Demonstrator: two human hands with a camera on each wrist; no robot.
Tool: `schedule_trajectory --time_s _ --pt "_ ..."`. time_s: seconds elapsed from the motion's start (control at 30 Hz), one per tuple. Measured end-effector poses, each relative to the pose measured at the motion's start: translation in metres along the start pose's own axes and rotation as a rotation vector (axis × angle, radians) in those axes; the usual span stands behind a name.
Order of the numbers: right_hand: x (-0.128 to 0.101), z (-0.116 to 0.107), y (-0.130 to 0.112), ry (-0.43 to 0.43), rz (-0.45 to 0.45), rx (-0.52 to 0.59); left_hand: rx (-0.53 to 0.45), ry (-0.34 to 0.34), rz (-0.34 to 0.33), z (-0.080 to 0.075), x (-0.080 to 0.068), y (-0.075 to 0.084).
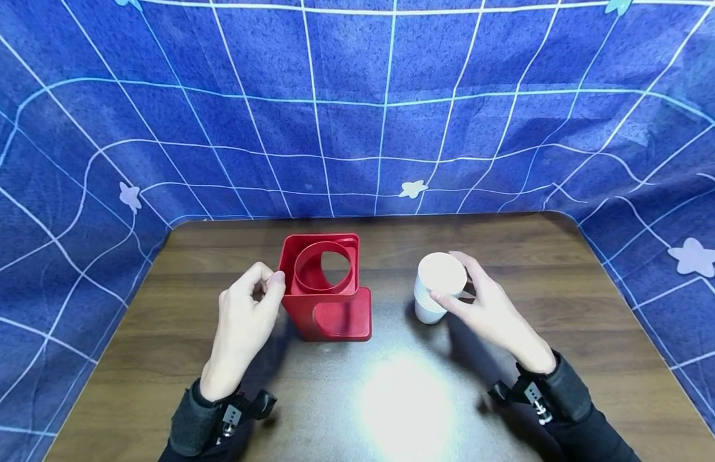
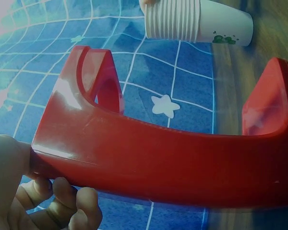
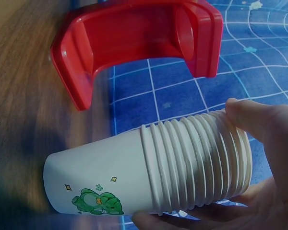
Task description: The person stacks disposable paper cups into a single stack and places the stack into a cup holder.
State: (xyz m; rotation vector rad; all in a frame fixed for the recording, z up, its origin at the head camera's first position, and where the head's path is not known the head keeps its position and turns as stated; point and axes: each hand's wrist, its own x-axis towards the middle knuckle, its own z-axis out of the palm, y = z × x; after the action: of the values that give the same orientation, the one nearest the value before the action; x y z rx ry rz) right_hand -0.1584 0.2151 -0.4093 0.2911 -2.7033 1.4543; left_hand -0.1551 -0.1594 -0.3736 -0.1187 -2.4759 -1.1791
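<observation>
A red plastic cup holder [image 1: 342, 314] stands on the table, with a round ring in its square top and a flat foot below. My left hand [image 1: 249, 321] pinches its upper left edge between thumb and curled fingers; the left wrist view shows the fingers [image 2: 86, 206] beneath that corner. To the right, a stack of white paper cups [image 1: 429, 295] stands upright, rims upward. My right hand [image 1: 496, 314] grips the stack near its top rims, thumb on one side and fingers on the other. A green cartoon print shows on the lowest cup [image 3: 98, 196] in the right wrist view.
Both things are on a brown wood-grain table [image 1: 230, 237], with a bright glare patch near its front. A blue cloth [image 1: 345, 128] with white grid lines and stars hangs behind and along the sides. Each wrist wears a dark strap [image 1: 195, 410] with a small camera.
</observation>
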Motion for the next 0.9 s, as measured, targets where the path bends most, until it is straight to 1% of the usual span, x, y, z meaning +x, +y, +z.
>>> schedule_trajectory --time_s 0.1,0.2,0.33,0.57,0.67,0.77,0.9 --pt "0.001 0.001 0.0 0.007 -0.002 0.009 -0.008 -0.017 -0.015 -0.001 0.0 0.0" --pt "0.001 0.001 0.0 0.031 -0.006 0.003 -0.011 -0.029 -0.031 -0.002 0.0 0.0" --pt "0.002 0.0 -0.001 0.065 -0.015 -0.025 -0.009 -0.034 -0.049 -0.002 0.001 0.0" --pt "0.006 -0.001 -0.009 0.037 -0.007 -0.022 -0.009 -0.027 -0.058 -0.004 0.0 0.0" --pt "0.008 -0.003 -0.015 0.034 -0.015 -0.024 0.002 -0.033 -0.048 -0.004 0.0 0.0" --pt "0.01 -0.007 -0.022 0.033 -0.029 -0.003 0.021 -0.044 -0.025 -0.004 0.002 0.0" --pt "0.013 -0.012 -0.036 0.041 -0.065 0.011 0.042 -0.047 0.004 -0.004 0.004 0.0"
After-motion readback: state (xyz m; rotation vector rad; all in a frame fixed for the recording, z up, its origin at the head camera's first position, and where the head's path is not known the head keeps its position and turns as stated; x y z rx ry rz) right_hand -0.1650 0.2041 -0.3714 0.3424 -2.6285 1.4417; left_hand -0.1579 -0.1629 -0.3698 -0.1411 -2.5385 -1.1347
